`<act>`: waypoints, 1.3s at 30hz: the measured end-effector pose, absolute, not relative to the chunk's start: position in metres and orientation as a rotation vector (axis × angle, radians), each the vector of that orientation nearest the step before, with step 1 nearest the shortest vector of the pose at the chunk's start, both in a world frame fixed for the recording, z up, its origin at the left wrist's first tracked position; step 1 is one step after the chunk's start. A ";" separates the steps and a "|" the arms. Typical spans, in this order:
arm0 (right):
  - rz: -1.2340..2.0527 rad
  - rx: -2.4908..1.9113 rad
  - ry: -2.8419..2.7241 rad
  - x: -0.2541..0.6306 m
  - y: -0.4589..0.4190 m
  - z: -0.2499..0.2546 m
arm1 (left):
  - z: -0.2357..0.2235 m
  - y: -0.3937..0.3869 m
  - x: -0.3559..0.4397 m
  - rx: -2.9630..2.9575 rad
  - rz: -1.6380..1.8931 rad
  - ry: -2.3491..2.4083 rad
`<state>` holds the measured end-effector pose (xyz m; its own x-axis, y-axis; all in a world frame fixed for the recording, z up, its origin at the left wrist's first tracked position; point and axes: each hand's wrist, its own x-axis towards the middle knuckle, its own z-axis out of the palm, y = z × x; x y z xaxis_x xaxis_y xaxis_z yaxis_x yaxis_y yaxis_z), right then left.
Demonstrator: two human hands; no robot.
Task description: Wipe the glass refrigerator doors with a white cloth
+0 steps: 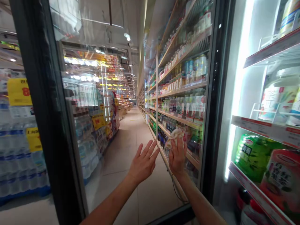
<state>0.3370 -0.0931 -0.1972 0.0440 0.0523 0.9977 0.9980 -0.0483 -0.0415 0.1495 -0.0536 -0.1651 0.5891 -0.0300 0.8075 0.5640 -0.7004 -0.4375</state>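
I face an open glass fridge door (131,103) with a black frame. My right hand (177,156) presses a crumpled light cloth (172,137) flat against the glass, low on its right side. My left hand (143,162) lies beside it, fingers stretched out and apart, palm toward the glass, holding nothing. Whether the palm touches the pane I cannot tell.
The lit fridge interior (264,125) on the right has shelves of bottles and cartons. Through the glass runs a shop aisle (131,140) with drink shelves (182,103) on its right and stacked water packs (89,143) on its left. The door's black frame (47,118) stands at left.
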 end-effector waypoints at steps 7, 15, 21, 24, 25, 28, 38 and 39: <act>-1.061 -1.395 -0.865 0.378 -0.095 -0.184 | -0.166 -0.053 0.149 -2.137 -1.092 -0.409; -1.138 -1.296 -1.189 0.352 -0.096 -0.194 | -0.165 -0.054 0.149 -2.136 -1.077 -0.415; -0.998 -1.370 -0.813 0.383 -0.096 -0.181 | -0.165 -0.055 0.149 -2.122 -1.081 -0.416; -0.993 -1.359 -0.808 0.374 -0.093 -0.172 | -0.165 -0.055 0.149 -2.126 -1.088 -0.422; -1.029 -1.346 -0.895 0.367 -0.092 -0.172 | -0.165 -0.055 0.149 -2.127 -1.085 -0.422; -1.150 -1.294 -1.213 0.349 -0.092 -0.179 | -0.165 -0.055 0.148 -2.121 -1.073 -0.415; -0.985 -1.329 -0.716 0.395 -0.093 -0.155 | -0.165 -0.054 0.146 -2.114 -1.084 -0.386; -1.027 -1.315 -0.805 0.387 -0.092 -0.155 | -0.165 -0.054 0.146 -2.114 -1.087 -0.386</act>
<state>0.3867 -0.0922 -0.1549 0.3660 -0.1381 0.9203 0.9267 -0.0361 -0.3740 0.1457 -0.0540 -0.1650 0.6000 -0.0571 0.7980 0.5471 -0.6985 -0.4613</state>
